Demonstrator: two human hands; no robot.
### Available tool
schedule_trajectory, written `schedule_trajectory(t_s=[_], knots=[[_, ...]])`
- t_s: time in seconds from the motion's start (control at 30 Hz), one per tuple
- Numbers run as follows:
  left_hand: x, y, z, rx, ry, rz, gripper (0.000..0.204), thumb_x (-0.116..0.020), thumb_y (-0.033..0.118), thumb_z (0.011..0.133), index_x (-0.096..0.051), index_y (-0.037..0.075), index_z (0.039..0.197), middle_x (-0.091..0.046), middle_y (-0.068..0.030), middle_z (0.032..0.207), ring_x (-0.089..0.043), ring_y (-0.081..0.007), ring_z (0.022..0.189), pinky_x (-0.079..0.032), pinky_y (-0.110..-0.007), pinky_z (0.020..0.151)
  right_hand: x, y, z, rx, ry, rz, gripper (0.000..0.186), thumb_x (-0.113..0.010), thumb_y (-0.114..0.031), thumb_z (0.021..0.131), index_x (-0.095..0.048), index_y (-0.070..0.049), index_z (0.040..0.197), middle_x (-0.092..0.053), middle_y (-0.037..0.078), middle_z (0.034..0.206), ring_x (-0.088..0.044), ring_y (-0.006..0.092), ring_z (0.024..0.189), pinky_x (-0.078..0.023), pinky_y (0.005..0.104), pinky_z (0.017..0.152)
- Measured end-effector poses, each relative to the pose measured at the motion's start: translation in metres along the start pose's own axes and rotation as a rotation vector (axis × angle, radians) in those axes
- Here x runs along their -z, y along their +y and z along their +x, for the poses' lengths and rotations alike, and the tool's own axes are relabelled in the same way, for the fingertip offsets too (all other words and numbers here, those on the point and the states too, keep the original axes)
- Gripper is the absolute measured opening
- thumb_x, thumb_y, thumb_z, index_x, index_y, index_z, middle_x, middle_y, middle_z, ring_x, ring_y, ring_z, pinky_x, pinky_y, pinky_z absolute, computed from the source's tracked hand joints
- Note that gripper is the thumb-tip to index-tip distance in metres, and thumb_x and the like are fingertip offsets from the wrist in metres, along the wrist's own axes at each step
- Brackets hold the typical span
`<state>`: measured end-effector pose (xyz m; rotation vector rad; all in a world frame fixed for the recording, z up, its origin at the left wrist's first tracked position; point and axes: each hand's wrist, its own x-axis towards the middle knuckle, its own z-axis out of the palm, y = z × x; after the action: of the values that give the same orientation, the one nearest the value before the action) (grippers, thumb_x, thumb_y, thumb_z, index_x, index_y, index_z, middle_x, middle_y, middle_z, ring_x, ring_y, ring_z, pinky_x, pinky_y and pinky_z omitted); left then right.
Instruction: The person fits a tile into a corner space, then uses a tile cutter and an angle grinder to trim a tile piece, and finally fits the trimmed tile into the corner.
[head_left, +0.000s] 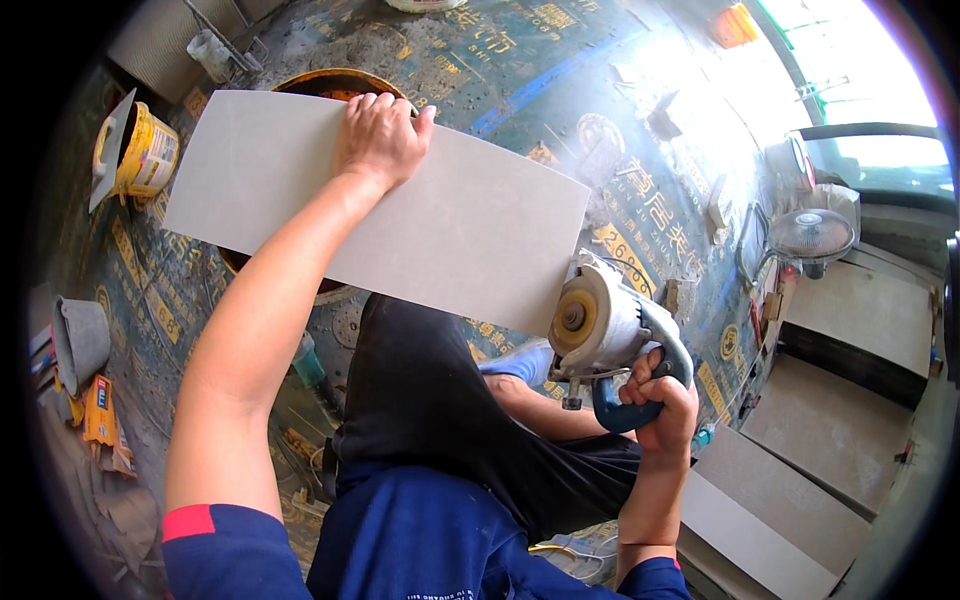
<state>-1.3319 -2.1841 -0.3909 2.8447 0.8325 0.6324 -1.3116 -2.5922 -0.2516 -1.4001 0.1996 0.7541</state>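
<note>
A long pale grey tile [470,230] lies slanted in front of me on a round, rusty-rimmed drum [335,80], mostly hidden beneath it. My left hand [383,138] grips the tile's far edge, fingers curled over and the thumb pointing up. In my right hand [660,400] is the blue handle of a power tile cutter [610,325], held at the tile's right end. Its round disc and pale metal housing sit right by the near right corner. I cannot tell whether the disc is turning. Hazy dust hangs beyond that end.
A yellow bucket [150,155] stands at the left, a grey bucket [82,345] nearer me. On the right are a small fan [812,235] and large tiles [790,500]. A green-grey grinder-like tool [315,370] lies by my leg. Printed sheeting [480,75] covers the floor.
</note>
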Motion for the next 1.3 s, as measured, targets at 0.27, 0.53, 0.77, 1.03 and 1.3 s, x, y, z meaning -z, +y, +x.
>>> schedule_trajectory(t_s=[0.27, 0.53, 0.77, 1.03, 1.3], knots=[[-0.001, 0.0, 0.0, -0.002, -0.012, 0.006, 0.043, -0.051, 0.039, 0.096, -0.064, 0.003, 0.075, -0.066, -0.0165, 0.088, -0.059, -0.0349, 0.091, -0.042, -0.045, 0.091, -0.005, 0.001, -0.003, 0.015, 0.045, -0.011, 0.025, -0.051, -0.002, 0.065, -0.049, -0.004, 0.089, -0.047, 0.005, 0.072, -0.043, 0.0138, 0.058, -0.041, 0.0301, 0.057], [-0.003, 0.001, 0.001, -0.005, 0.012, -0.002, 0.042, -0.052, 0.038, 0.094, -0.064, 0.004, 0.075, -0.066, -0.0164, 0.087, -0.059, -0.0351, 0.093, -0.042, -0.046, 0.092, 0.003, 0.002, -0.002, -0.003, 0.029, -0.001, 0.027, -0.051, -0.001, 0.063, -0.05, -0.004, 0.09, -0.049, 0.005, 0.073, -0.045, 0.014, 0.055, -0.043, 0.0309, 0.057], [0.001, -0.003, 0.001, 0.011, -0.027, -0.017, 0.041, -0.053, 0.039, 0.094, -0.065, 0.004, 0.077, -0.066, -0.0165, 0.089, -0.059, -0.0344, 0.095, -0.041, -0.045, 0.095, 0.006, 0.003, -0.004, -0.005, 0.045, 0.006, 0.026, -0.051, 0.0, 0.064, -0.05, -0.002, 0.09, -0.049, 0.006, 0.074, -0.045, 0.0145, 0.055, -0.041, 0.0311, 0.055], [0.002, 0.001, 0.003, -0.026, 0.004, -0.046, 0.04, -0.055, 0.039, 0.092, -0.066, 0.003, 0.079, -0.066, -0.016, 0.091, -0.058, -0.0332, 0.096, -0.04, -0.046, 0.096, 0.101, -0.055, 0.017, 0.161, 0.039, 0.408, 0.024, -0.049, 0.0, 0.07, -0.047, -0.004, 0.094, -0.045, 0.003, 0.079, -0.045, 0.0133, 0.062, -0.042, 0.0309, 0.062], [-0.002, -0.005, -0.005, -0.014, 0.033, -0.074, 0.032, -0.058, 0.036, 0.091, -0.059, 0.004, 0.084, -0.063, -0.0145, 0.089, -0.057, -0.0333, 0.092, -0.042, -0.044, 0.089, 0.2, -0.103, 0.07, 0.31, 0.154, 0.776, 0.01, -0.053, -0.002, 0.075, -0.044, -0.004, 0.075, -0.042, 0.005, 0.069, -0.045, 0.0161, 0.065, -0.044, 0.0314, 0.068]])
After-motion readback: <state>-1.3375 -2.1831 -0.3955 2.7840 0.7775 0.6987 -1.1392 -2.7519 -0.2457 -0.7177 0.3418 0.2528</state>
